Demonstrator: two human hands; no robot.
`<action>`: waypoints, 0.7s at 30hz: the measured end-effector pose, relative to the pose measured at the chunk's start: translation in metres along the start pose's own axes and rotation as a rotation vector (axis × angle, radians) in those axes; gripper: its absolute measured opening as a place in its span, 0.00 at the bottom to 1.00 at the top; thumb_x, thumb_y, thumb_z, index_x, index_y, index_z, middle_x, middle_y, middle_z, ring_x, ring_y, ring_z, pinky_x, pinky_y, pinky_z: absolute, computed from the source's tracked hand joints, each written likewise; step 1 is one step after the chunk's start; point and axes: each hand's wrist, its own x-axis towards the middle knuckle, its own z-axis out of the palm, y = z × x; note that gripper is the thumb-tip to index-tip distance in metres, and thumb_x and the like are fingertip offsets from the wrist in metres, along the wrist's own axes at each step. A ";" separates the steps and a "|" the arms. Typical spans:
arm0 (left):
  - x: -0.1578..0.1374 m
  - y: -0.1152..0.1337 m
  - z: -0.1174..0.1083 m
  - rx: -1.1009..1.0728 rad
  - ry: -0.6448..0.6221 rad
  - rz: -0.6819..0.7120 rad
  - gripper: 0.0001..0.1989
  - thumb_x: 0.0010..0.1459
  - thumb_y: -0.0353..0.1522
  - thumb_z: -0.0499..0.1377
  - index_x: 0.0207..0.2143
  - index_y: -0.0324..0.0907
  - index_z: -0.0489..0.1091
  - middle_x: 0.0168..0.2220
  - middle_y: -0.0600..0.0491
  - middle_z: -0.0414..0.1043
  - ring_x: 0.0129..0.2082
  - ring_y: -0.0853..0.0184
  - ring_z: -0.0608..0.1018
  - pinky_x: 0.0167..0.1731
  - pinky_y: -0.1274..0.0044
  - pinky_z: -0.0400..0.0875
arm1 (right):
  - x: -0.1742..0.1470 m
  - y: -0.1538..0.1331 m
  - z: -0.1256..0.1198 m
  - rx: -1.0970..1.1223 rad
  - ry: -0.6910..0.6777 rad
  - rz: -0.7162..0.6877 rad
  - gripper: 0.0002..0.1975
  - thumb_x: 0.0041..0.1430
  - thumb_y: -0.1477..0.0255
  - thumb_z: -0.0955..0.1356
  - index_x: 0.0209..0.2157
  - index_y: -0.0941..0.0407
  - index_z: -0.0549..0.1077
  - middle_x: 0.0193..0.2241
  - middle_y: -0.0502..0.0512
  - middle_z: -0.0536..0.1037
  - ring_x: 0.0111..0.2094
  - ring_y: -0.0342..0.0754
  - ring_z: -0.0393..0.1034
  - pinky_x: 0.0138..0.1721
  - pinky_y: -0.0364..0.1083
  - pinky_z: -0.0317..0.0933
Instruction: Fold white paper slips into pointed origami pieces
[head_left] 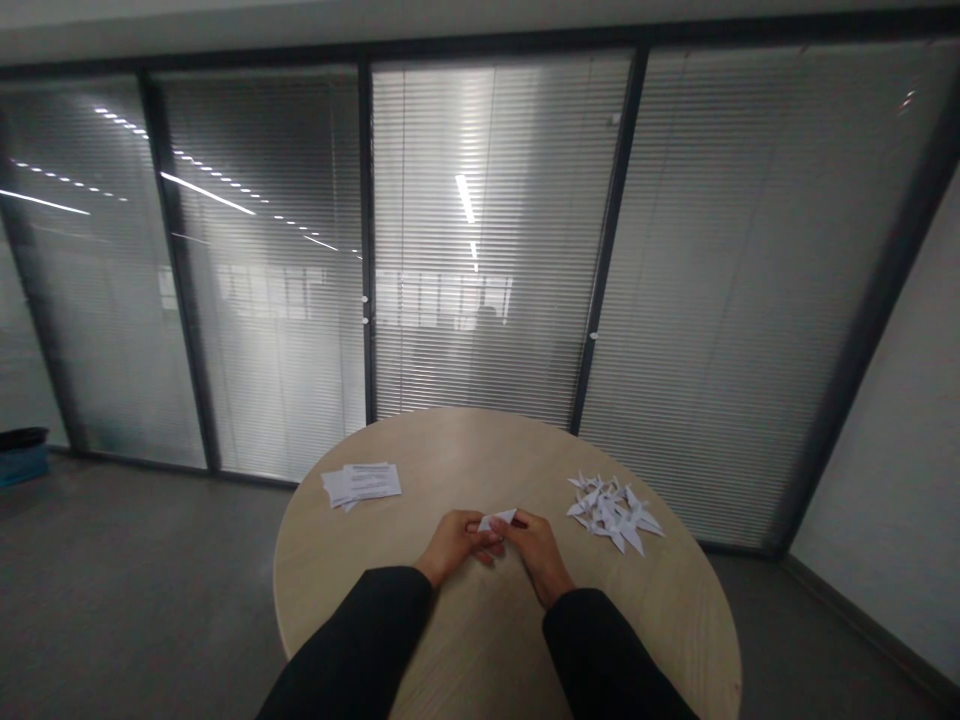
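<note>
Over the middle of the round table, a small piece of folded white paper (496,520) is held between my two hands. My left hand (455,543) pinches its left end, with the fingers curled beneath. On the other side, my right hand (534,548) grips the right part, the thumb lying across the front of the paper. To the right lies a pile of folded white paper shapes (613,512) with pointed tips. Several flat sheets of white paper (373,481), the top one printed with lines of text, are stacked loosely at the left.
The pale wooden round table (465,450) has its far edge close to a glass partition (480,240) with blinds and dark frames. On the grey floor at the far left stands a bin (22,460) with a blue side. A white wall (900,480) rises at the right.
</note>
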 end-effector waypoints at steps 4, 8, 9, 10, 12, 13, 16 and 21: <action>0.001 0.001 -0.001 0.017 0.014 -0.021 0.24 0.37 0.43 0.67 0.30 0.31 0.73 0.27 0.42 0.77 0.28 0.60 0.79 0.26 0.74 0.71 | -0.002 -0.006 -0.001 0.044 0.048 0.000 0.14 0.38 0.61 0.74 0.20 0.59 0.75 0.18 0.50 0.74 0.23 0.46 0.65 0.27 0.43 0.57; -0.002 0.005 -0.004 0.021 -0.023 -0.035 0.24 0.38 0.43 0.67 0.30 0.31 0.72 0.27 0.42 0.76 0.27 0.60 0.79 0.24 0.75 0.70 | -0.005 -0.011 -0.002 0.076 0.102 0.013 0.14 0.38 0.61 0.74 0.22 0.58 0.77 0.20 0.51 0.76 0.24 0.46 0.66 0.28 0.43 0.58; -0.003 0.006 -0.004 0.022 -0.036 -0.036 0.24 0.38 0.43 0.67 0.30 0.31 0.72 0.27 0.43 0.76 0.26 0.61 0.79 0.23 0.76 0.69 | -0.005 -0.012 -0.002 0.080 0.120 0.023 0.14 0.38 0.61 0.74 0.23 0.58 0.78 0.21 0.52 0.77 0.25 0.47 0.67 0.28 0.44 0.58; -0.004 0.007 -0.005 0.021 -0.048 -0.035 0.24 0.38 0.43 0.67 0.30 0.31 0.72 0.26 0.43 0.76 0.26 0.61 0.79 0.23 0.77 0.69 | -0.005 -0.012 -0.002 0.083 0.135 0.033 0.15 0.38 0.61 0.74 0.23 0.58 0.78 0.22 0.52 0.77 0.25 0.47 0.67 0.29 0.44 0.59; -0.005 0.008 -0.005 0.017 -0.063 -0.028 0.24 0.38 0.44 0.67 0.31 0.31 0.72 0.26 0.43 0.76 0.24 0.62 0.78 0.22 0.77 0.68 | -0.004 -0.011 -0.003 0.088 0.152 0.037 0.15 0.38 0.61 0.74 0.24 0.58 0.78 0.23 0.53 0.78 0.27 0.49 0.68 0.30 0.44 0.60; -0.005 0.008 -0.005 0.014 -0.062 -0.024 0.24 0.39 0.44 0.67 0.31 0.31 0.72 0.26 0.43 0.76 0.24 0.63 0.78 0.21 0.78 0.67 | -0.004 -0.010 -0.003 0.093 0.155 0.031 0.15 0.38 0.61 0.74 0.24 0.58 0.78 0.23 0.53 0.78 0.27 0.49 0.69 0.31 0.45 0.60; -0.005 0.008 -0.004 0.002 -0.016 -0.019 0.24 0.40 0.44 0.66 0.31 0.31 0.73 0.24 0.44 0.76 0.23 0.65 0.77 0.21 0.79 0.66 | -0.003 -0.009 -0.004 0.093 0.156 0.009 0.15 0.39 0.60 0.73 0.25 0.59 0.78 0.24 0.54 0.79 0.29 0.50 0.69 0.33 0.45 0.61; -0.004 0.010 -0.004 -0.052 0.143 -0.049 0.23 0.40 0.44 0.66 0.31 0.32 0.74 0.26 0.45 0.77 0.25 0.65 0.78 0.25 0.79 0.68 | -0.003 -0.008 -0.004 0.014 0.157 -0.026 0.15 0.41 0.59 0.72 0.25 0.58 0.78 0.24 0.54 0.78 0.29 0.50 0.70 0.32 0.45 0.61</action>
